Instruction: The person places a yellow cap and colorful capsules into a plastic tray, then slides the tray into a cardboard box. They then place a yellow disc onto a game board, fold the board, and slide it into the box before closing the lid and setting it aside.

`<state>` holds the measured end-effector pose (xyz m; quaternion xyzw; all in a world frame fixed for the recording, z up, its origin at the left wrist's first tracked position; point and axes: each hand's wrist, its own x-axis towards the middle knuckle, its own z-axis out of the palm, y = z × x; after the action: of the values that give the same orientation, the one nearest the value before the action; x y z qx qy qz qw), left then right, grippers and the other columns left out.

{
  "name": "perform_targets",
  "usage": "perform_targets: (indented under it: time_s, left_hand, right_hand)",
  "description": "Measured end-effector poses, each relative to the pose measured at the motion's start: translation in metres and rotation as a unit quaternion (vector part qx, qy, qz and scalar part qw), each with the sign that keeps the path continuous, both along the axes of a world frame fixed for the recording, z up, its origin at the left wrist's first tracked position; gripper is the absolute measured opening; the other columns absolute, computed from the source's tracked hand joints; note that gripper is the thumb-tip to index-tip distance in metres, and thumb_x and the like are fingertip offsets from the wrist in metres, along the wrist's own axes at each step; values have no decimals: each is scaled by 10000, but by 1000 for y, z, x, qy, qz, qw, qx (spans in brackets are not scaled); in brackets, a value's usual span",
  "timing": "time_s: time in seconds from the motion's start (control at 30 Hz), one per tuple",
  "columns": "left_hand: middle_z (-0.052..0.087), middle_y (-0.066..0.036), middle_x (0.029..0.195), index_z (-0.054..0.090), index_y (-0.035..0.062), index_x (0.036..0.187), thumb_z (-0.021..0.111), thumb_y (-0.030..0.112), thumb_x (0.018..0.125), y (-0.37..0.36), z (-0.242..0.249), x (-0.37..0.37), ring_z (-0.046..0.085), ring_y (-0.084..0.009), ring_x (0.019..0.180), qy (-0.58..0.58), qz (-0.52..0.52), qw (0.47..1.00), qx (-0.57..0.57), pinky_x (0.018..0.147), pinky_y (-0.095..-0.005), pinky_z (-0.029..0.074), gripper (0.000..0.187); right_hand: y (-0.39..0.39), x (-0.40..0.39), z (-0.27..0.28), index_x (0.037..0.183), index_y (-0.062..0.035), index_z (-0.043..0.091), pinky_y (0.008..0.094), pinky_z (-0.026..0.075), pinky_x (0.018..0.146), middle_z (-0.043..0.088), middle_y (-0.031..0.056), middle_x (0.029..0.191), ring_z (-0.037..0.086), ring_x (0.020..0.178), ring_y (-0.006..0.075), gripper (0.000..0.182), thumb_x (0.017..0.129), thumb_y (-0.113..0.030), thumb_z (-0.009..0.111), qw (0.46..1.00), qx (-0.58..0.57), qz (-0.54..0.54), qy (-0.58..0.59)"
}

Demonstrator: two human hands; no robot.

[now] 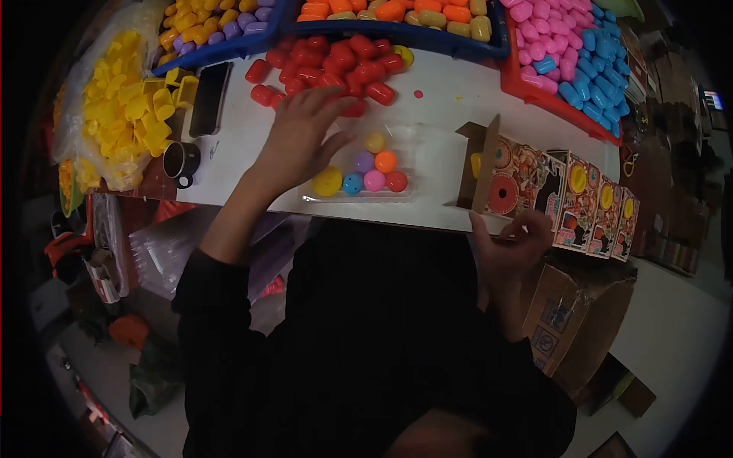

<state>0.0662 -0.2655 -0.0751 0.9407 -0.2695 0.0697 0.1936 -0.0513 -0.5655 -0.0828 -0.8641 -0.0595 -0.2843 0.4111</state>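
Note:
My left hand (301, 137) hovers at the near edge of a pile of red capsules (328, 65), its fingers spread. Below and right of it lies a clear plastic tray (408, 188) with several coloured balls, among them an orange one (385, 161) and a purple one (364, 161). My right hand (513, 240) is at the lower edge of a printed box (515, 179) whose flaps stand open to the left. Its thumb points up beside the box corner and its fingers are bent; whether they grip the box is unclear.
Several printed boxes (605, 206) stand in a row at the right. Blue bins (286, 34) and a red bin (561, 108) of capsules line the back. Yellow parts (126, 107), a phone (210, 99) and a dark cup (181, 160) are at left. A cardboard carton (569, 320) sits below right.

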Motion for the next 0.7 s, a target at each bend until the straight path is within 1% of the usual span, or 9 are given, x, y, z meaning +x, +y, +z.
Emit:
perform_targets:
  time_s: [0.07,0.13,0.33,0.4,0.47,0.53,0.57,0.63,0.7]
  left_hand:
    - [545,-119,1147,573,88,1113,660,200,775,3,-2,-1,516,-297,1060,10,13,999,-29,876,-450,417,366]
    - [594,-106,1066,618,68,1030,647,134,777,0,-5,-3,559,-280,985,19,28,997,-63,847,-395,440,263]
    - [606,-96,1015,621,55,1005,624,34,753,-48,-4,10,586,-286,907,-31,-35,996,-75,749,-371,491,253]
    - [603,-102,1008,623,52,992,610,29,746,-69,6,18,586,-284,903,14,-124,987,-98,741,-366,496,247]
    - [605,-104,1040,638,49,956,598,37,712,-104,5,26,581,-276,940,111,-250,962,-16,774,-355,492,248]
    - [596,-126,1000,639,61,977,548,65,773,-141,-15,32,577,-279,925,158,-340,915,147,793,-353,492,223]
    - [596,-126,1000,639,61,977,548,65,773,-156,-41,32,577,-279,925,153,-336,919,141,793,-353,492,223]
    - [578,-145,1026,623,74,1034,507,84,791,-180,-86,35,555,-280,973,179,-455,869,-80,864,-351,463,269]
    - [576,-146,1030,618,74,1041,504,88,795,-182,-87,34,553,-281,977,150,-454,875,-67,867,-351,461,271]
  right_hand:
    - [6,-12,0,1115,8,451,323,479,631,536,159,954,572,775,277,493,697,-7,712,994,15,78,-74]
    - [34,-8,24,1195,28,411,340,476,757,513,183,1044,557,913,290,565,705,-1,692,955,-106,262,93]
    - [74,26,18,1212,61,432,394,408,906,458,223,1156,460,1096,334,535,714,46,627,921,-355,133,89]
    - [57,21,37,1242,45,416,397,412,892,453,227,1173,470,1076,341,577,714,16,647,932,-347,90,49]
    - [43,16,44,1272,29,400,400,415,877,447,231,1190,480,1056,349,620,714,-14,668,940,-337,58,3]
    - [34,13,34,1307,5,364,406,420,864,459,211,1146,488,1008,360,724,688,-90,726,942,-330,-51,43]
    - [32,12,33,1307,5,364,406,420,864,459,211,1146,488,1008,360,724,688,-90,726,939,-337,-48,38]
    - [31,11,29,1285,11,403,408,426,856,475,199,1108,483,1017,343,743,663,-187,758,958,-247,-46,136]
    - [30,10,21,1284,15,404,398,436,831,479,186,1096,491,1002,331,740,667,-193,755,949,-272,-41,157]
